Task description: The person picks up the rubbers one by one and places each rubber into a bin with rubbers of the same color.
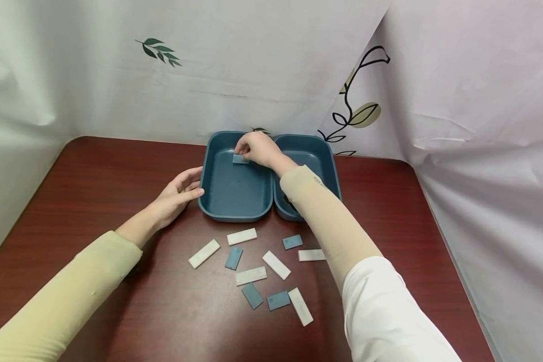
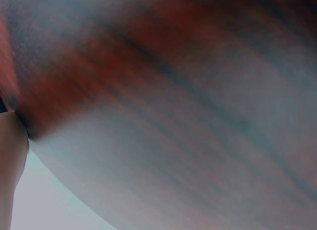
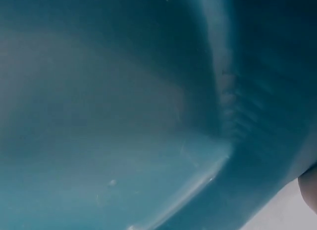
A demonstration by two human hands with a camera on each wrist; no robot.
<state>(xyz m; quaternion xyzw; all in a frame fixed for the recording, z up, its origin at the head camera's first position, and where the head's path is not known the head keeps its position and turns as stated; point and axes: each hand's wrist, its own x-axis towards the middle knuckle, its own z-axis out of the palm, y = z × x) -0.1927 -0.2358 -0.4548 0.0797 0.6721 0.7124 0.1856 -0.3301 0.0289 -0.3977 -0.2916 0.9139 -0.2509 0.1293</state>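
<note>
Two blue trays stand side by side at the back of the table, the left tray [image 1: 237, 218] and the right tray [image 1: 332, 176]. My right hand [image 1: 262, 150] reaches over the left tray and pinches a small blue-grey tile [image 1: 240, 159] near its back wall; whether the tile touches the tray floor I cannot tell. My left hand [image 1: 174, 196] rests against the left tray's outer left side, thumb at the rim. In the left wrist view a finger [image 2: 11, 165] shows at the left edge. The right wrist view shows blue tray walls [image 3: 188, 195], with a bit of finger at the right edge.
In front of the trays lie several white tiles [image 1: 251, 276] and several blue-grey tiles [image 1: 278, 300], spread over the dark red table [image 1: 163, 311]. My right forearm crosses the right tray. A pale patterned curtain [image 1: 253, 65] hangs behind the table and at both sides.
</note>
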